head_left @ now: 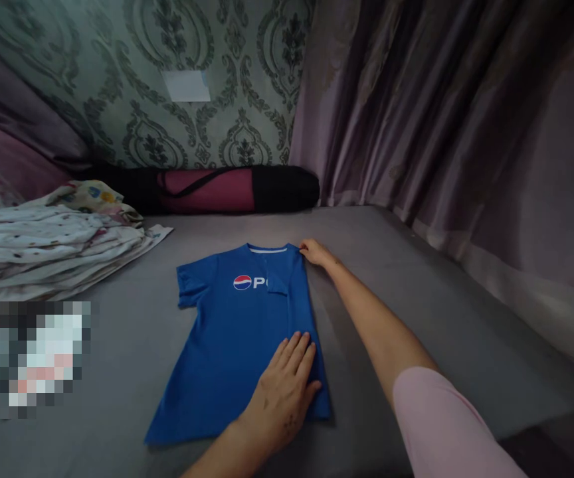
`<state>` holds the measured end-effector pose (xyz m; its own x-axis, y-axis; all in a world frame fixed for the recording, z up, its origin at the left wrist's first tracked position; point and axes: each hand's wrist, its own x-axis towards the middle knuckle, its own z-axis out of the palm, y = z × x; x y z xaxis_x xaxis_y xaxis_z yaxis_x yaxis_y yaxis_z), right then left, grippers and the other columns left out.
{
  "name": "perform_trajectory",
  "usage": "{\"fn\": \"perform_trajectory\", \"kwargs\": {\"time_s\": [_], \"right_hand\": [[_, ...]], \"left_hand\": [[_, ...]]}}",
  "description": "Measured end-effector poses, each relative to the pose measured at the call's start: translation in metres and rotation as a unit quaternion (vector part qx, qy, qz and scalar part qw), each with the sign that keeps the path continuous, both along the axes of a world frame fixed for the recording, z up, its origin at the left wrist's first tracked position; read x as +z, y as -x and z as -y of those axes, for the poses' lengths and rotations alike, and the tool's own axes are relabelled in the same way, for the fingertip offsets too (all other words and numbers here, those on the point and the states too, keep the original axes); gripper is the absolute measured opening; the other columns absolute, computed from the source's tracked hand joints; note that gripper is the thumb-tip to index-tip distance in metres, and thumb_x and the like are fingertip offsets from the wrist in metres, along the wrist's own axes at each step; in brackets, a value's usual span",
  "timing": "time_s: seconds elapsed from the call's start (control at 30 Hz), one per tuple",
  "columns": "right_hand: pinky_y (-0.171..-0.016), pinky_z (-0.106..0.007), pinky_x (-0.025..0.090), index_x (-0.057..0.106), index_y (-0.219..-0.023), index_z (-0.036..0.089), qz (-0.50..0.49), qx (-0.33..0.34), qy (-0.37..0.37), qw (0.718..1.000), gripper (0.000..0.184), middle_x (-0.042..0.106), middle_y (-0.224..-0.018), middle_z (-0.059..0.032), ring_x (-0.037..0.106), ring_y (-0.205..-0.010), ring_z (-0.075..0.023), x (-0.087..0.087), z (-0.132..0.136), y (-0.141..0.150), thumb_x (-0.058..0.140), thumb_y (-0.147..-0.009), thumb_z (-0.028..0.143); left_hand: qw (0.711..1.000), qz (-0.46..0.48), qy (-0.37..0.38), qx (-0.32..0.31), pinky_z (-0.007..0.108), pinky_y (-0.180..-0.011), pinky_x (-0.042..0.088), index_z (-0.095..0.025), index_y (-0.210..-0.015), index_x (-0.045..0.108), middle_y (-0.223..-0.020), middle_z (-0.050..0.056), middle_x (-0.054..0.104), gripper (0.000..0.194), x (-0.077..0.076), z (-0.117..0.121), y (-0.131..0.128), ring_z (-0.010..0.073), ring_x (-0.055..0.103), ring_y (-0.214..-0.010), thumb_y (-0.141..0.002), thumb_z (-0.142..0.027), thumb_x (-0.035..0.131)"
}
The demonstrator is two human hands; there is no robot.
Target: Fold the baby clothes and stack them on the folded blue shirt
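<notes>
A blue T-shirt (232, 352) with a round red, white and blue logo lies front up on the grey sheet. Its right side is folded inward, and that sleeve covers part of the white lettering. The left sleeve still sticks out to the side. My left hand (287, 385) rests flat on the lower right part of the shirt, fingers stretched out over the folded strip. At the upper right shoulder corner, my right hand (313, 253) pinches the shirt's edge between its fingers.
Rumpled, patterned fabric (58, 245) is heaped at the left. A long black and maroon bag (207, 190) lies along the papered wall. Purple curtains (416, 119) hang down the right side of the grey bed surface (367, 239). A blurred patch covers something at lower left.
</notes>
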<state>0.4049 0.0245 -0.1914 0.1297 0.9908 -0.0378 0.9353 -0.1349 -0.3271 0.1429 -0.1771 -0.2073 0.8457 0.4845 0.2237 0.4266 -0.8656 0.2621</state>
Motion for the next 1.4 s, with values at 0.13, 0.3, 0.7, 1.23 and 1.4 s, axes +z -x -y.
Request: {"fn": "perform_trajectory", "kwargs": {"time_s": [0.13,0.3,0.7,1.23,1.4], "right_hand": [[-0.085,-0.026,0.043,0.063,-0.108,0.015,0.038,0.002,0.01,0.999,0.02,0.063,-0.116,-0.0118,0.059,-0.104,-0.0195,0.0,-0.007,0.001,0.049,-0.092,0.016],[-0.09,-0.029,0.041,0.06,-0.113,0.013,0.072,0.007,0.01,0.997,0.029,0.057,-0.124,-0.0155,0.056,-0.112,-0.0205,0.001,-0.01,0.005,0.043,-0.09,0.005],[-0.098,-0.03,0.038,0.059,-0.121,0.017,0.067,0.011,-0.016,0.998,0.031,0.059,-0.125,-0.0122,0.052,-0.118,-0.0217,0.016,0.034,0.033,0.043,-0.095,0.019],[-0.089,-0.031,0.044,0.067,-0.11,0.019,0.052,-0.008,-0.011,0.999,0.03,0.067,-0.114,-0.0109,0.059,-0.106,-0.0231,0.022,0.079,0.024,0.043,-0.092,0.023],[-0.09,-0.031,0.043,0.066,-0.11,0.018,0.05,-0.01,-0.02,0.998,0.029,0.068,-0.111,-0.0112,0.06,-0.105,-0.0224,0.021,0.085,0.021,0.043,-0.093,0.022]], "left_hand": [[0.999,-0.014,-0.013,-0.026,0.045,-0.114,0.031,-0.019,-0.147,0.031,-0.153,0.01,0.031,0.054,-0.005,-0.001,0.002,0.0249,0.025,-0.142,-0.097,-0.037,0.037],[0.999,-0.022,-0.009,-0.041,0.046,-0.115,0.026,-0.019,-0.149,0.027,-0.155,0.01,0.026,0.055,-0.001,-0.001,0.004,0.0261,0.02,-0.144,-0.098,-0.038,0.033],[0.997,-0.027,0.038,-0.054,0.036,-0.079,0.048,-0.02,-0.097,0.062,-0.097,0.006,0.061,0.02,0.023,0.01,-0.002,0.021,0.057,-0.091,-0.091,-0.038,0.055],[0.992,-0.098,-0.008,-0.075,0.032,-0.072,0.048,-0.017,-0.091,0.062,-0.097,0.008,0.061,0.015,0.029,0.029,-0.002,0.0211,0.056,-0.089,-0.092,-0.017,0.046],[0.996,-0.054,0.027,-0.062,0.031,-0.077,0.05,-0.017,-0.087,0.062,-0.092,0.006,0.063,0.025,0.035,0.027,-0.002,0.0191,0.058,-0.086,-0.097,-0.021,0.039]]}}
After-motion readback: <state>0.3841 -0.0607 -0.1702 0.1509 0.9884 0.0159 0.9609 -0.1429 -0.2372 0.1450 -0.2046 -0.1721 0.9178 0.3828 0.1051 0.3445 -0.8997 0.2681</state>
